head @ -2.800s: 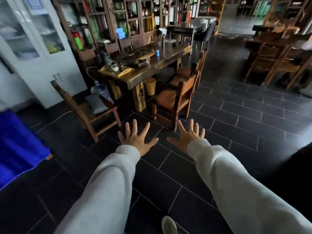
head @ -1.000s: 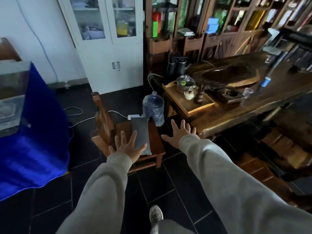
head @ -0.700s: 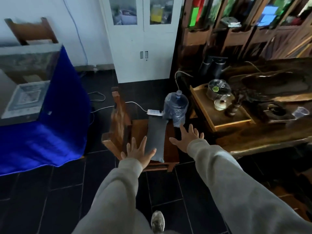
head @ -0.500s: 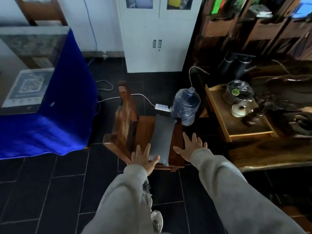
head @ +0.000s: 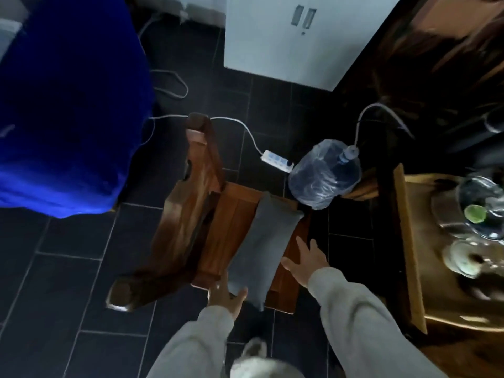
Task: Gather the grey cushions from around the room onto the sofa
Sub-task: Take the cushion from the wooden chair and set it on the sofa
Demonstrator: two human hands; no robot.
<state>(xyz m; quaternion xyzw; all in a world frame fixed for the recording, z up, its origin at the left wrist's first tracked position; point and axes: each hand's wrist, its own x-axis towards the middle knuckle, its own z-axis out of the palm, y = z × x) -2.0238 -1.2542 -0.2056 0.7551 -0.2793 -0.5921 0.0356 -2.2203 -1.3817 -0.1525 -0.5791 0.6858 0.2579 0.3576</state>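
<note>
A long grey cushion (head: pixel 263 246) lies on the seat of a wooden chair (head: pixel 229 227) in the middle of the view. My left hand (head: pixel 225 294) is at the cushion's near left corner, fingers spread, holding nothing. My right hand (head: pixel 306 261) hovers just right of the cushion over the seat's right edge, fingers apart and empty. Both arms wear light grey sleeves. No sofa is in view.
The chair's tall wooden back (head: pixel 191 203) stands left of the seat. A water bottle (head: pixel 324 177) and a power strip (head: pixel 276 160) with cables sit on the dark tiled floor behind. A blue cloth (head: pixel 68 105) hangs at left; a wooden tea tray (head: pixel 436 241) is right.
I have walked up to the chair and now look down on it. Both open hands have closed in on the grey cushion, one on each side of its near end.
</note>
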